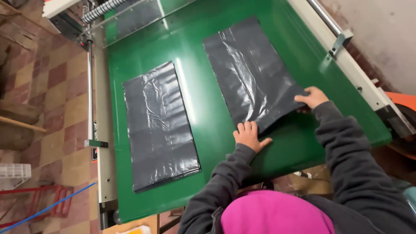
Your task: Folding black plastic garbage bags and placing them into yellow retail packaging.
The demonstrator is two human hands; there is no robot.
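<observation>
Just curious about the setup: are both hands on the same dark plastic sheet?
Yes, the left hand and right hand both rest on the near edge of the right-side sheet.

The bench (195, 104) has a shiny bright green top with white light streaks, and its side rails (102, 164) are pale grey and silver. Two plastic bags lie on it, the near bag (158, 125) and the far bag (251, 73), both dark grey, almost black, and crinkly with pale shiny spots. The floor tiles (60, 86) make a check pattern of dull red and sandy yellow, the sleeves (346, 143) are dark grey, the head covering (277, 214) is bright pink, and a blue cord (47, 208) crosses a red frame (43, 199).
</observation>
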